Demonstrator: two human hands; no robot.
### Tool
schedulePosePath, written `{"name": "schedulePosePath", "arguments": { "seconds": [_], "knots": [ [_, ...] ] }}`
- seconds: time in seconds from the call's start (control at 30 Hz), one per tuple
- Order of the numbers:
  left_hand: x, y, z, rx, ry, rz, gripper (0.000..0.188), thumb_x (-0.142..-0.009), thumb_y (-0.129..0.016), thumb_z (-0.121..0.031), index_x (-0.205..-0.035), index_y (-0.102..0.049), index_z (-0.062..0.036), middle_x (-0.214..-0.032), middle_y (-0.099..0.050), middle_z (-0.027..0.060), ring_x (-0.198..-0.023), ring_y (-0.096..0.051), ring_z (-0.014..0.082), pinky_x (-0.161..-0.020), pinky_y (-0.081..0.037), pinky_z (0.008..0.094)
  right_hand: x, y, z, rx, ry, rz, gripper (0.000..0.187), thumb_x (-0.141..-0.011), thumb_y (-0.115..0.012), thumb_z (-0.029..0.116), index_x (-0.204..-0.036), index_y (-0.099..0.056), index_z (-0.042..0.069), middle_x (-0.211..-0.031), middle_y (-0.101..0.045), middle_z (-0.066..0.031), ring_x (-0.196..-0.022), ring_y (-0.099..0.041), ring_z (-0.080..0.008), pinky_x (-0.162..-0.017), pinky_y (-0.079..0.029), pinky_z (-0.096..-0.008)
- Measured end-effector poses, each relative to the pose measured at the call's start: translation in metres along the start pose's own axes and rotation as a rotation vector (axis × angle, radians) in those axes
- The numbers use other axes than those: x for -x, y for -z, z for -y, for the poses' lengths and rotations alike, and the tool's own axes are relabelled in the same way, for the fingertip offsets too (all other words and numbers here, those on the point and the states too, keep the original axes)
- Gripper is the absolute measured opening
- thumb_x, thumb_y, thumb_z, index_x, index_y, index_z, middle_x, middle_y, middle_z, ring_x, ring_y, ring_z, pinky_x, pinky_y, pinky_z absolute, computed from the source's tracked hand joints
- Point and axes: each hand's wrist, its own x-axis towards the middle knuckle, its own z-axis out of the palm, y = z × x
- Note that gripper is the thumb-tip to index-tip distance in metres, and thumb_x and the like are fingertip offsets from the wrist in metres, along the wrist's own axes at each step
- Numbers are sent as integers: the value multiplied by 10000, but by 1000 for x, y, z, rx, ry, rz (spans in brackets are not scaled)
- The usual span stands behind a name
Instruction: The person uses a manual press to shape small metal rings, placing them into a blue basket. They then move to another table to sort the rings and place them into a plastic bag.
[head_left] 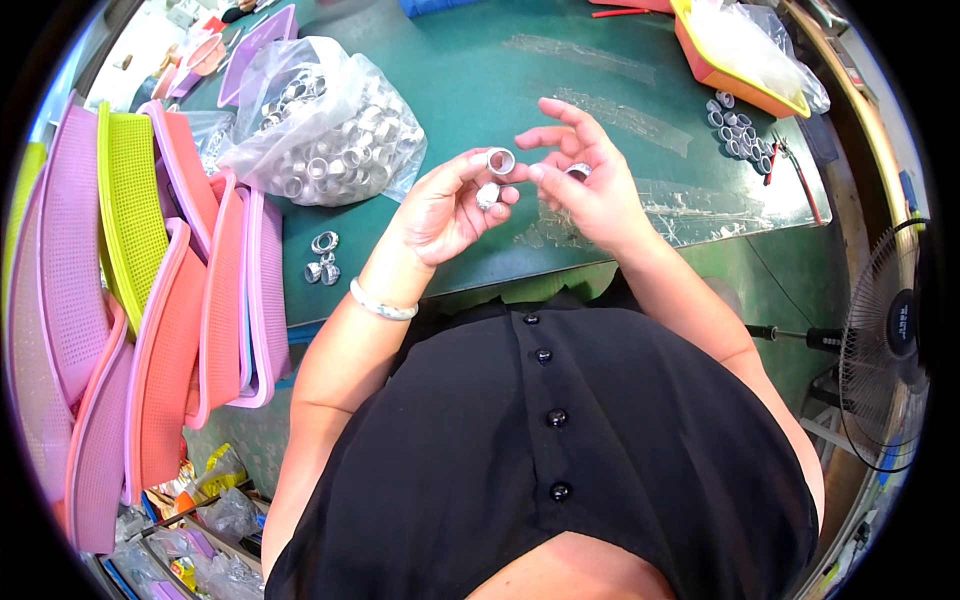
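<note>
Over the near part of the green table, my left hand (pixel 447 212) pinches a small silvery metal ring (pixel 501 161) between thumb and forefinger. A second silvery ring-like piece (pixel 488 196) sits in its curled lower fingers. Close beside it on the right, my right hand (pixel 596 190) holds another metal ring (pixel 578 171) by the thumb and forefinger, with its other fingers spread. The fingertips of the two hands nearly meet; whether they touch I cannot tell. Left of my hands, several similar loose rings (pixel 323 262) lie near the table's front edge.
A clear plastic bag (pixel 335 130) full of similar rings stands at the left on the table (pixel 470 75). Stacked plastic baskets (pixel 170 350) crowd the left side. At the right lie more rings (pixel 740 132), red-handled pliers (pixel 797 180) and an orange-yellow bin (pixel 740 70). A fan (pixel 885 340) stands far right.
</note>
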Motion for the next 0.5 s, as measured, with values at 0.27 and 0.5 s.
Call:
{"name": "schedulePosePath", "arguments": {
  "seconds": [0.27,0.5],
  "knots": [
    [1,-5,9,-491,-366,-112,284,-800,-617,-6,-1066,-516,2,-933,-587,88,-765,-567,113,-641,-493,233,4,25,-12,-534,-469,18,490,-748,-569,-41,-1205,-401,11,-1002,-541,-112,-755,-530,-151,-645,-441,-287],
    [6,-12,9,-575,-391,-119,351,-779,-618,27,-1113,-515,4,-960,-563,63,-804,-557,97,-691,-495,232,8,27,-16,-623,-433,111,474,-731,-543,-62,-1175,-406,32,-1007,-542,-129,-825,-551,-189,-707,-456,-320]
  ]
}}
